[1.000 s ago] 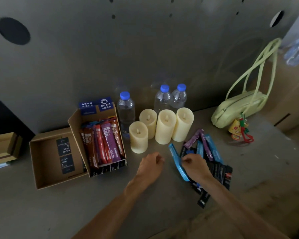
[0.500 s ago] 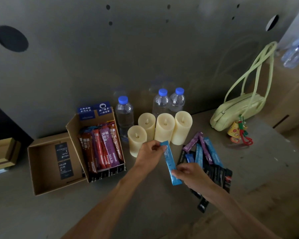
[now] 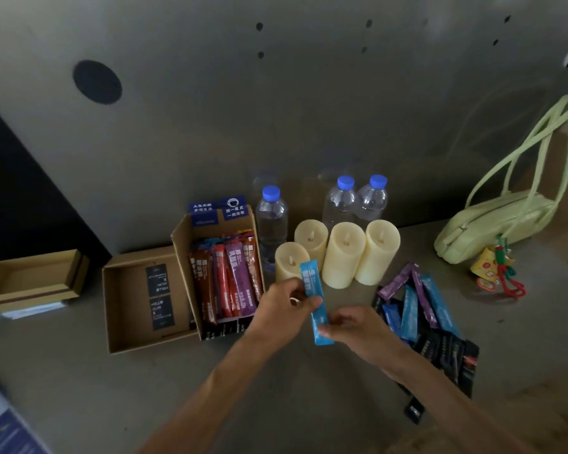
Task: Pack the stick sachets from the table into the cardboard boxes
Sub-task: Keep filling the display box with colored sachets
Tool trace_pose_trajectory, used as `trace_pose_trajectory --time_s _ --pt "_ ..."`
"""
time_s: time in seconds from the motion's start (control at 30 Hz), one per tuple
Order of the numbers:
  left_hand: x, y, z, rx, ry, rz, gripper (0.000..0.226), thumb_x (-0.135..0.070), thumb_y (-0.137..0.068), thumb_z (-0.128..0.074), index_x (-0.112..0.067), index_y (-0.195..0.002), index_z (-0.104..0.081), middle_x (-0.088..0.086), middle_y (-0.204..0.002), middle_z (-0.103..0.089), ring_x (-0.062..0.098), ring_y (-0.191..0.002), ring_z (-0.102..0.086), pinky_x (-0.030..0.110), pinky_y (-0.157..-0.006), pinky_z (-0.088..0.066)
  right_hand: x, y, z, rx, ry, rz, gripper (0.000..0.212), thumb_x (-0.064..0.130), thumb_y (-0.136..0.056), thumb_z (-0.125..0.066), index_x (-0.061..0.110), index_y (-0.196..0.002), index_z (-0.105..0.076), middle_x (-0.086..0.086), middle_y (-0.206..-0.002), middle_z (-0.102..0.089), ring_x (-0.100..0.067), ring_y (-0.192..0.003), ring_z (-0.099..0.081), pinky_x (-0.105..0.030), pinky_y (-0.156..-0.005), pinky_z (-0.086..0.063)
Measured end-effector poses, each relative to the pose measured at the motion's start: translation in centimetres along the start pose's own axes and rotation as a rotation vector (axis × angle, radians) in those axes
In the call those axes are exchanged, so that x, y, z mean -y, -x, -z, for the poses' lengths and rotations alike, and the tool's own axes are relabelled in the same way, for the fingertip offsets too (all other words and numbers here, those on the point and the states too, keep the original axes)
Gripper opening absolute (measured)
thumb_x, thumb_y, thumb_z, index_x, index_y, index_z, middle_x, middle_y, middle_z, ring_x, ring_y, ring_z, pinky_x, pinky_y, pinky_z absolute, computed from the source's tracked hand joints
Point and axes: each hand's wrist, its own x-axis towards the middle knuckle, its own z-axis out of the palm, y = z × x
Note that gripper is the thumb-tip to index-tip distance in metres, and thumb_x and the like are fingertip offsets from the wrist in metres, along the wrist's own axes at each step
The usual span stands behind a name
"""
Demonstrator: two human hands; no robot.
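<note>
Both grips pinch blue sachet [image 3: 316,299]: left hand [image 3: 284,303] mid-length, right hand [image 3: 358,329] lower end; sachet raised higher, nearer candles [image 3: 338,253].

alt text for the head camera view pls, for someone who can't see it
Both hands, left hand and right hand, hold one blue stick sachet above a table. To the left sits an open cardboard box of sachets; loose sachets lie to the right, candles behind.

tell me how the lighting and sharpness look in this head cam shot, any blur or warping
Head view: dim, flat light with muddy colours; the blue sachet held by the left hand and right hand is fairly sharp; edges soften and smear, the wall bows from wide-angle distortion; no strong glare.
</note>
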Motion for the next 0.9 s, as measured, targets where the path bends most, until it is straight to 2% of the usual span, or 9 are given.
trace_pose_trajectory --time_s 0.07,0.17,0.27,0.4,0.5,0.6,0.67,0.77,0.9 --pt "0.5 0.9 1.6 -0.036 -0.024 -0.001 0.007 -0.028 -0.087 -0.073 -0.024 -0.085 -0.067 -0.013 -0.076 -0.066 -0.005 -0.068 -0.061 0.008 -0.059 -0.045 1.4 -0.7 -1.0 0.029 -0.02 0.054 0.013 0.024 -0.084 -0.08 0.013 -0.079 -0.075 0.006 -0.069 -0.069 -0.002 -0.067 -0.061 -0.019 -0.064 -0.046" --pt "1.9 2.4 3.9 -0.08 -0.015 0.01 0.012 -0.025 -0.087 -0.073 -0.025 -0.098 -0.068 -0.013 -0.092 -0.069 0.001 -0.086 -0.067 0.011 -0.069 -0.052 3.7 -1.6 -2.6 0.094 0.015 0.127 0.01 0.03 -0.084 -0.081 0.021 -0.086 -0.077 0.005 -0.084 -0.077 -0.006 -0.079 -0.072 -0.019 -0.072 -0.055" --pt "2.9 3.2 6.5 -0.218 0.054 0.055 0.018 -0.022 -0.091 -0.069 -0.024 -0.109 -0.066 -0.013 -0.104 -0.068 0.004 -0.095 -0.068 0.017 -0.075 -0.058 5.3 -2.4 -4.0 0.131 0.106 0.187 0.011 0.035 -0.087 -0.077 0.026 -0.093 -0.076 0.009 -0.09 -0.076 -0.001 -0.087 -0.069 -0.015 -0.072 -0.054" --pt "4.2 2.3 8.4 -0.287 0.005 0.141 0.009 -0.023 -0.094 -0.065 -0.027 -0.102 -0.063 -0.012 -0.099 -0.067 0.004 -0.09 -0.067 0.022 -0.073 -0.057 5.2 -3.7 -5.6 0.029 0.241 0.188 0.022 0.036 -0.089 -0.074 0.025 -0.107 -0.071 0.014 -0.095 -0.071 0.007 -0.087 -0.065 -0.003 -0.064 -0.044" --pt "4.7 1.5 7.5 -0.289 -0.061 0.154 0.005 -0.022 -0.092 -0.067 -0.023 -0.097 -0.067 -0.009 -0.092 -0.069 0.007 -0.084 -0.067 0.027 -0.074 -0.058 5.1 -4.3 -6.6 -0.007 0.26 0.155 0.012 0.031 -0.088 -0.075 0.023 -0.096 -0.07 0.011 -0.088 -0.07 0.005 -0.08 -0.063 -0.002 -0.06 -0.042" --pt "5.0 0.8 6.0 -0.322 -0.08 0.165 0.01 -0.021 -0.092 -0.067 -0.017 -0.101 -0.069 -0.006 -0.092 -0.07 0.01 -0.083 -0.067 0.013 -0.063 -0.05 5.0 -4.7 -7.0 -0.026 0.282 0.141 0.006 0.027 -0.088 -0.075 0.021 -0.089 -0.073 0.01 -0.081 -0.07 0.006 -0.074 -0.062 -0.002 -0.058 -0.041" --pt "4.9 0.4 5.4 -0.337 -0.088 0.165 0.016 -0.017 -0.092 -0.066 -0.014 -0.108 -0.066 -0.003 -0.098 -0.069 0.012 -0.088 -0.067 0.009 -0.064 -0.047 5.0 -4.8 -7.0 -0.028 0.285 0.129 0.005 0.025 -0.088 -0.074 0.02 -0.086 -0.073 0.008 -0.08 -0.071 0.004 -0.073 -0.063 -0.003 -0.058 -0.042" --pt "4.9 0.0 5.0 -0.342 -0.128 0.151 0.023 -0.012 -0.092 -0.066 -0.011 -0.114 -0.061 0.003 -0.103 -0.069 0.019 -0.094 -0.068 0.024 -0.076 -0.055 5.1 -4.9 -7.0 -0.034 0.301 0.125 0.006 0.024 -0.088 -0.073 0.019 -0.089 -0.076 0.004 -0.082 -0.074 -0.005 -0.08 -0.069 -0.006 -0.06 -0.043" --pt "5.3 -0.5 5.0 -0.339 -0.235 0.127 0.02 -0.019 -0.092 -0.066 -0.014 -0.11 -0.059 0.005 -0.103 -0.07 0.023 -0.092 -0.07 0.039 -0.077 -0.061 5.0 -4.9 -7.0 -0.047 0.298 0.112 0.008 0.025 -0.09 -0.072 0.019 -0.094 -0.076 0.003 -0.084 -0.076 -0.006 -0.082 -0.069 -0.006 -0.061 -0.044"
